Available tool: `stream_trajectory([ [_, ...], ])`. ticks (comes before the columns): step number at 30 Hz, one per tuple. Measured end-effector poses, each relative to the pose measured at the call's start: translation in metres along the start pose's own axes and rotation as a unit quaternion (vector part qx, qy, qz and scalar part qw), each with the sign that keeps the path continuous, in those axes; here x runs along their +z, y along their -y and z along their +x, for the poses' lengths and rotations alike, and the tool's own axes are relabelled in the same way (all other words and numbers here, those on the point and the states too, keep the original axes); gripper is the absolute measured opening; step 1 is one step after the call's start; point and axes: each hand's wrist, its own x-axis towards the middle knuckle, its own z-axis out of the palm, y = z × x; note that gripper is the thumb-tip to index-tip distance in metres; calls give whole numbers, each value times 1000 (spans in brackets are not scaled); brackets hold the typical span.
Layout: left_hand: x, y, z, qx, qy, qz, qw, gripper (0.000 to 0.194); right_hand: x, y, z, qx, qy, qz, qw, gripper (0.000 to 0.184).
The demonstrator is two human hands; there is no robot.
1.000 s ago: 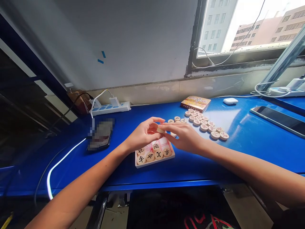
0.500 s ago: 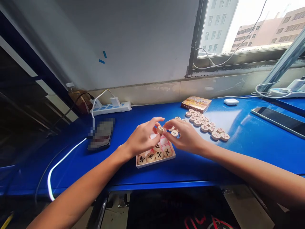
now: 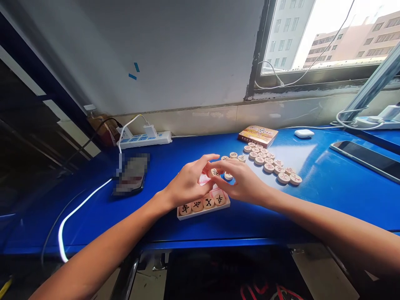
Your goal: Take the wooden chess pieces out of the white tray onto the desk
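Observation:
A round wooden Chinese chess piece with a black character is held up between my two hands, above a shallow white tray. My right hand pinches it between thumb and forefinger. From the other side, my left hand curls its fingers round it; their exact contact is partly hidden. Along the tray's near edge lies a row of several black-marked pieces. Red lines show on the tray's floor. Beyond my right hand sit a few loose black-marked pieces, partly covered by the fingers.
Several red-marked pieces lie grouped right of my hands. A printed box stands behind them. A white earphone case and a phone lie further right. At left are a blurred dark device, a white cable and a power strip.
The held piece has shifted slightly right and down, further into my right fingers. My hands have come closer together, hiding more of the tray. The view has moved a little.

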Motion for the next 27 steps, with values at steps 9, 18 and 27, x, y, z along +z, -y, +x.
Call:
stream_trajectory([
  [9,-6,2,0,-16,11,-20,1000,51,-5,-4,2,0,41,-40,998,19],
  [18,-15,5,3,-55,60,-64,995,42,0,-6,1,-35,9,-29,999,18],
  [27,-14,9,5,-108,92,-251,958,41,1,-6,0,-54,-44,2,998,19],
])
